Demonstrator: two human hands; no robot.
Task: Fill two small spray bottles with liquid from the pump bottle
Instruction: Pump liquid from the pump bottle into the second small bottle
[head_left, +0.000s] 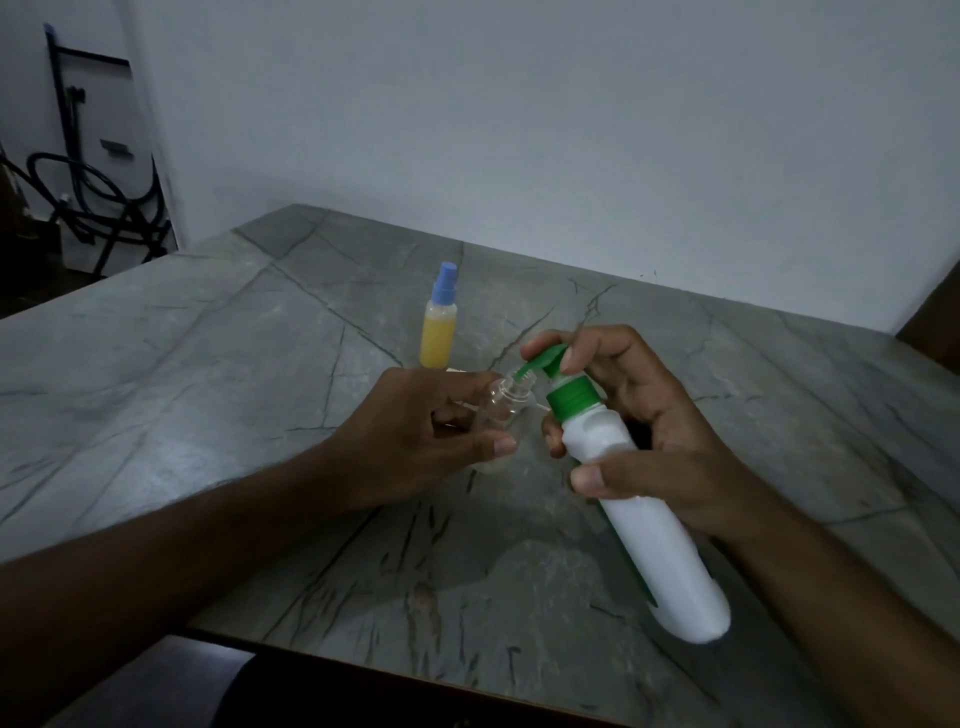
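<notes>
My left hand holds a small clear spray bottle with no cap, its open neck tilted to the right. My right hand grips a white pump bottle with a green collar, lifted and tilted over the table. The index finger lies on the green pump head, whose nozzle tip points into the clear bottle's mouth. A little yellowish liquid shows at the clear bottle's bottom. Behind them a second small spray bottle stands upright, full of yellow liquid, with a blue spray cap on.
Both bottles are over a grey marble-patterned table set against a white wall. The table's near edge runs along the bottom of the view. Dark hoses and a metal stand are on the floor at the far left.
</notes>
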